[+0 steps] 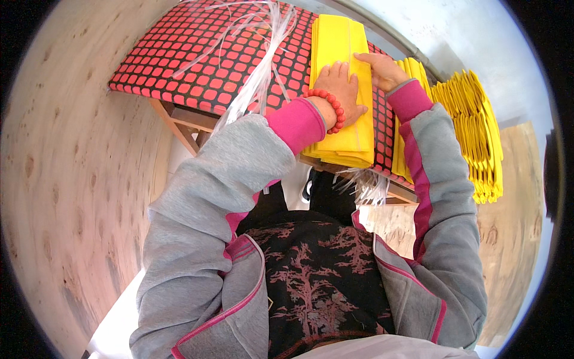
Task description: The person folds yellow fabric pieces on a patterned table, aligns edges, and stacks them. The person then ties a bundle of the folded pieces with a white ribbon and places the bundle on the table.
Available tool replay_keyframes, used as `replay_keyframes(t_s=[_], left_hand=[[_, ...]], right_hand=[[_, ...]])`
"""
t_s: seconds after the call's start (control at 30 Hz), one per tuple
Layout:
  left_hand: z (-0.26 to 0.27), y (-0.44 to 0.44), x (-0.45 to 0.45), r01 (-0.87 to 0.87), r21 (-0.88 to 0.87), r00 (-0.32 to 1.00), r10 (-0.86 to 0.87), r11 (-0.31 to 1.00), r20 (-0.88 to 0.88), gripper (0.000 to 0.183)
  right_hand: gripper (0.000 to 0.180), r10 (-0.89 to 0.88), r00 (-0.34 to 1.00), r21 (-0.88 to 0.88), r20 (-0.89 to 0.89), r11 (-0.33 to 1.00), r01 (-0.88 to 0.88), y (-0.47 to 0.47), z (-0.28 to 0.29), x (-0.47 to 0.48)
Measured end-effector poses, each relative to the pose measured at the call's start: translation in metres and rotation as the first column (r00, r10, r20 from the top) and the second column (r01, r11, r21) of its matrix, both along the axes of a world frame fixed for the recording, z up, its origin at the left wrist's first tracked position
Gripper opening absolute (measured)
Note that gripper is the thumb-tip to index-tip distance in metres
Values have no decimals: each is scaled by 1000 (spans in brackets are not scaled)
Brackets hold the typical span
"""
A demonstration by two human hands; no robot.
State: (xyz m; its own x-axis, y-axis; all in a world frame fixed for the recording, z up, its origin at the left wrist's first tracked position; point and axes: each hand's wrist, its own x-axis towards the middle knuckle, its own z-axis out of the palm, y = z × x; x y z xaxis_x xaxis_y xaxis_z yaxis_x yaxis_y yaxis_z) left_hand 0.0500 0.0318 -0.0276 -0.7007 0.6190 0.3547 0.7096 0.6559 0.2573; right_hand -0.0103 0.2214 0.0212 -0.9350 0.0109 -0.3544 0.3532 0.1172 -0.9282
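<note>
A long stack of folded yellow material point(329, 40), cloth or woven plastic, lies across a padded bench point(197, 67) with a red-and-black patterned cover. My left hand point(338, 92) rests flat on top of this stack, fingers spread, a red bead bracelet at the wrist. At the stack's right edge is my right hand point(384, 71), its thumb on the top face and its other fingers curled at the side, partly hidden. Left of the stack, a bundle of thin white plastic strips point(269, 54) trails across the bench and passes behind my left sleeve.
Another folded yellow pile point(402, 159) lies on the bench, partly behind my right forearm. Farther right stands a taller pile of folded yellow pieces point(482, 134). White strip ends point(374, 185) hang off the bench's near edge. A wall point(448, 31) runs behind; wood-patterned flooring point(80, 157) is at left.
</note>
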Motion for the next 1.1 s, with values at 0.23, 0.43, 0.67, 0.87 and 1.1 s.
replay_keyframes(t_s=[0.23,0.43,0.67,0.87,1.1], left_hand=[[3,-2,5,-31,5,999,30,1000,41,73],[9,-2,9,-55,-23,991,57,998,124,78],[1,0,12,-87,95,993,78,992,93,81],[-4,0,14,-102,127,994,95,987,61,82],[-9,-4,51,99,142,995,-103,985,18,82]], right_hand=[[29,6,1000,317,-26,948,3,17,19,-5],[41,92,914,718,-395,652,244,21,16,-20],[49,628,584,856,-514,335,394,-10,-31,-66],[46,710,509,873,-487,384,301,-11,-56,-89],[42,628,527,789,-573,595,150,-3,-65,-88]])
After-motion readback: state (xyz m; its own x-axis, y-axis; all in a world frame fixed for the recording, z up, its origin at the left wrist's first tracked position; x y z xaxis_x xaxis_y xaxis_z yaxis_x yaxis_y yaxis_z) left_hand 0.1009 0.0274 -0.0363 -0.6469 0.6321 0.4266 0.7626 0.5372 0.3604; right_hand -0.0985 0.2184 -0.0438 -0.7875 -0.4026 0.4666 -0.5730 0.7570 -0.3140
